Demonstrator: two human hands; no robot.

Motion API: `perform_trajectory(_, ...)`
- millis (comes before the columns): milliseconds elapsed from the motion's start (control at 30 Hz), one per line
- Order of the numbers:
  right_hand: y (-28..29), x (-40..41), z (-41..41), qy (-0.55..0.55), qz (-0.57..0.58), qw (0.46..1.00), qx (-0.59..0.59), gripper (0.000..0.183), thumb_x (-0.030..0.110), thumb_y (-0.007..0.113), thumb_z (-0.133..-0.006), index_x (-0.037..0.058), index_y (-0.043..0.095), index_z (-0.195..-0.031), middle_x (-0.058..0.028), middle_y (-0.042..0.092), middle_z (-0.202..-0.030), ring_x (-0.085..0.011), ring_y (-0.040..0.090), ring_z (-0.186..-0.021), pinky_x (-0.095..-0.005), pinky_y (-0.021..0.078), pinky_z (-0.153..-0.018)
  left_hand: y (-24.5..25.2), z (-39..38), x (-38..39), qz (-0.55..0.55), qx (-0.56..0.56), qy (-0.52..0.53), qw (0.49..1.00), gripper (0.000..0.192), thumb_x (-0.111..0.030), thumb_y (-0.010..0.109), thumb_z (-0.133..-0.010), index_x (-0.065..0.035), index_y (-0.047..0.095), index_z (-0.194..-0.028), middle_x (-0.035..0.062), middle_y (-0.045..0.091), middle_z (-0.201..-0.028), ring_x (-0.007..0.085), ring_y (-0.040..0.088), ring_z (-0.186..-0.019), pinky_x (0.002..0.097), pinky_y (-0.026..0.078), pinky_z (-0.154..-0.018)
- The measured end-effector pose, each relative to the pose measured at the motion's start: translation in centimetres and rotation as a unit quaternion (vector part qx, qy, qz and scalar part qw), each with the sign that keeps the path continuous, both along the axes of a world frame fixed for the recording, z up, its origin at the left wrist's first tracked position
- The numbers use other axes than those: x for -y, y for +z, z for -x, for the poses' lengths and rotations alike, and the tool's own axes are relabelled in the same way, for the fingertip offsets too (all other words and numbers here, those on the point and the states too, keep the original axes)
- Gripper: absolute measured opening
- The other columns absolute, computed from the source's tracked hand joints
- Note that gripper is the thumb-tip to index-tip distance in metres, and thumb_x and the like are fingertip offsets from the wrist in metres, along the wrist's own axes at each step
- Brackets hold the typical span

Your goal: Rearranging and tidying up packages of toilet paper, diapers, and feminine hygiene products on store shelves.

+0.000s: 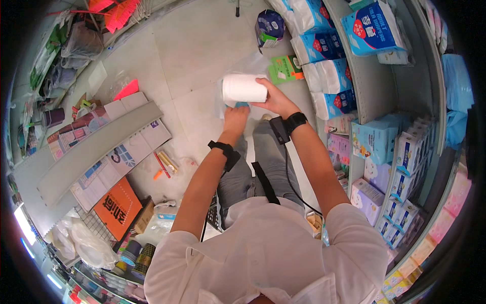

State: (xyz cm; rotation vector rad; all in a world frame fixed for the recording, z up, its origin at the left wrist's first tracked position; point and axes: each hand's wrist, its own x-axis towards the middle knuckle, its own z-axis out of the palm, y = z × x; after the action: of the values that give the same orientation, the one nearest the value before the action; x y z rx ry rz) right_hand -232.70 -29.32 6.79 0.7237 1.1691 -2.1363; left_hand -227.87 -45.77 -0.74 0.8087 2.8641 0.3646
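My right hand (279, 99) grips one end of a thick white roll (243, 88), likely tissue paper, held lengthwise above the floor. Its thumb lies on top, with the fingers around the end. Just below the roll, my left hand (237, 118) is closed on a clear plastic bag (248, 66) near a teal patch (242, 104). The bag spreads out behind and to the left of the roll; whether the roll is partly inside it I cannot tell. Black straps with small devices circle both wrists.
Adult diaper packs (330, 76) are stacked on the right beside a metal shelf (372, 87) of tissue packs (406, 152). A green packet (284, 69) and a dark purple pack (269, 28) lie on the floor ahead. At left are a shelf board (102, 144) and an orange box (117, 207).
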Motion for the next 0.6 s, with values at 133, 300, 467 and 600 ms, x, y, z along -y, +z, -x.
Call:
perform_trajectory(133,-4.0,0.6,1.4,0.178,-0.369,0.9,-0.149,0.071,0.034,0.071,-0.062,-0.0008,0.043,-0.117,-0.0178,0.049,-0.112,-0.0302,0.051,-0.104,-0.0376,0.0443,-0.084,1.1,-0.6,-0.9,-0.056,-0.027,-0.047,0.997,0.015,-0.01,0.049,-0.074,-0.0119,0.054,-0.089,0.0041,0.06,-0.078,0.0193,0.06,-0.068,0.0341,0.04,-0.065)
perform_trajectory(300,-3.1,-0.6,-0.4,0.293,-0.541,0.689,-0.383,0.062,0.022,0.071,-0.052,-0.0003,0.045,-0.104,-0.022,0.048,-0.098,-0.04,0.05,-0.092,-0.0416,0.0434,-0.079,3.2,-0.2,0.3,-0.023,0.067,-0.048,0.996,0.022,-0.011,0.056,-0.073,-0.0102,0.055,-0.094,0.0059,0.059,-0.091,0.0206,0.058,-0.086,0.036,0.041,-0.076)
perform_trajectory(467,-2.0,-0.4,-1.5,0.248,-0.523,0.717,-0.388,0.069,0.019,0.071,-0.053,0.0016,0.042,-0.113,-0.0206,0.047,-0.107,-0.0377,0.048,-0.098,-0.0402,0.0431,-0.083,4.3,0.1,0.8,-0.089,-0.083,0.313,0.942,0.068,-0.021,0.074,-0.061,-0.0077,0.042,-0.12,0.0148,0.037,-0.126,0.0331,0.031,-0.12,0.0422,0.026,-0.1)
perform_trajectory(600,-1.0,1.6,-1.9,0.288,-0.547,0.677,-0.399,0.071,0.02,0.071,-0.054,0.0024,0.04,-0.116,-0.0185,0.045,-0.113,-0.0367,0.047,-0.099,-0.0399,0.0439,-0.083,2.7,1.0,2.1,-0.205,-0.066,0.382,0.899,0.072,-0.025,0.071,-0.066,-0.005,0.034,-0.125,0.0181,0.046,-0.12,0.0359,0.043,-0.11,0.0433,0.034,-0.095)
